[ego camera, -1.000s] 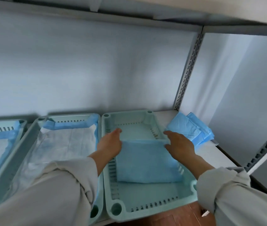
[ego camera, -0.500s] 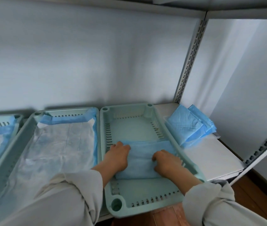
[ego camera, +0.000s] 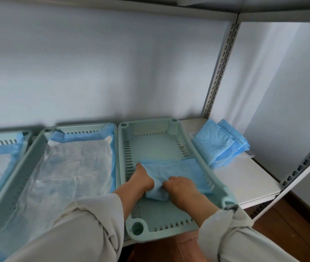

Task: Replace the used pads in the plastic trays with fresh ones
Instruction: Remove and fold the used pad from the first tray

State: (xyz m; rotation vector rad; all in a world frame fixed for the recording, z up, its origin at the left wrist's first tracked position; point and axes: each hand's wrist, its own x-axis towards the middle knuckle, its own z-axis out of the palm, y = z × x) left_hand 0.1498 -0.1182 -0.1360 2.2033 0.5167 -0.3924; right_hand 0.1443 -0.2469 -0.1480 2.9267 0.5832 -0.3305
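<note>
Hands first: your left hand (ego camera: 141,179) and your right hand (ego camera: 181,187) sit close together inside the right-hand tray (ego camera: 171,122), both with fingers curled into the folded blue pad (ego camera: 180,170) — each one gripping a bunched part of it near its front edge. The pad lies across the middle of this tray, its far edge flat on the tray floor and its right side riding up against the slotted right wall. The rear half of the tray floor is bare pale green plastic. Your grey sleeves (ego camera: 86,224) reach in from the lower edge.

Just beside this tray on the left, touching rim to rim, stands a middle tray (ego camera: 42,136) lined with a spread pad (ego camera: 71,167) — white face up, blue border folded up its back and right walls. Further left a third tray (ego camera: 26,134) shows only in part, lined the same way.

To the right of your tray, on the white shelf (ego camera: 245,182), a stack of folded blue pads (ego camera: 220,143) lies near the slotted metal upright (ego camera: 220,70). Wooden floor (ego camera: 286,224) shows below.
</note>
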